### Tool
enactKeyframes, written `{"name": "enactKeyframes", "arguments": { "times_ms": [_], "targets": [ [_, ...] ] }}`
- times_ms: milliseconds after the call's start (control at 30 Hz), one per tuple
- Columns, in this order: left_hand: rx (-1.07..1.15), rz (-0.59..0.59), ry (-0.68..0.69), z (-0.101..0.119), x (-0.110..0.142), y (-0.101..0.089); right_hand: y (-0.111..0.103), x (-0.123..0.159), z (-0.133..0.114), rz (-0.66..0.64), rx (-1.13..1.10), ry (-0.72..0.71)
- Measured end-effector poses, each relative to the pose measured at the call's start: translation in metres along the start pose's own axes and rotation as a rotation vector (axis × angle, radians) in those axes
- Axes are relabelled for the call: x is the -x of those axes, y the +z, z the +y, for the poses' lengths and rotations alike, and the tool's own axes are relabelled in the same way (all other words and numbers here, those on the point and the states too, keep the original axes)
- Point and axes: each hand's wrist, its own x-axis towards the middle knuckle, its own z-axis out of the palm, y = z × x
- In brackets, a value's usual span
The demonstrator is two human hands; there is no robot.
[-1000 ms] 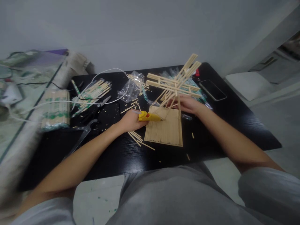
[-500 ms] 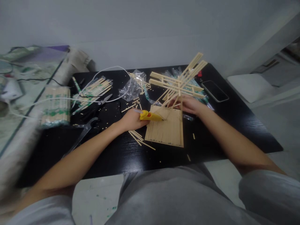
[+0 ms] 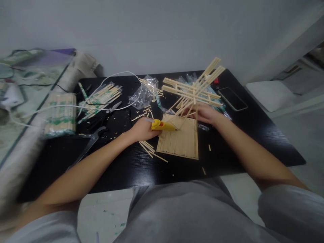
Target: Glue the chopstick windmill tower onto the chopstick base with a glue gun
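Gripped the yellow glue gun (image 3: 162,125) by its rear end in the left hand (image 3: 143,131), with fingers curled around it; aimed the nozzle across the flat stick panel (image 3: 177,143) toward the feet of the thin sticks beneath the crossed stick frame (image 3: 194,90); could not tell touching from hovering at the tip; reached the right hand (image 3: 205,113) in behind those thin sticks, with fingertips partly hidden; could not tell pinching from mere steadying there; saw the panel lying flat on the table (image 3: 227,162) between both hands, with the frame rising above its far end.

Seemed to call for a still right hand and a light, even squeeze from the left; looked best done with a small bead right at the joint, not a smear along the panel; probably needed a motionless frame during cooling, with bare fingers clear of the hot tip; risked a knock against the wide, top-heavy arms; deserved care, too, around the loose sticks (image 3: 147,147) just left of the panel.
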Motion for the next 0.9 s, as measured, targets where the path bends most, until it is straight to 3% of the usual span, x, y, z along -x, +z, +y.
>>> {"name": "enactKeyframes", "arguments": {
  "times_ms": [300,900],
  "targets": [
    [-0.002,0.006,0.026,-0.0038,-0.0007,0.0012,-0.0023,-0.0022,0.0019,0.063,-0.012,0.011],
    [-0.019,0.003,0.024,-0.0044,-0.0004,0.0004,-0.0049,-0.0027,0.0033,0.032,0.017,-0.019]
  ]
}}
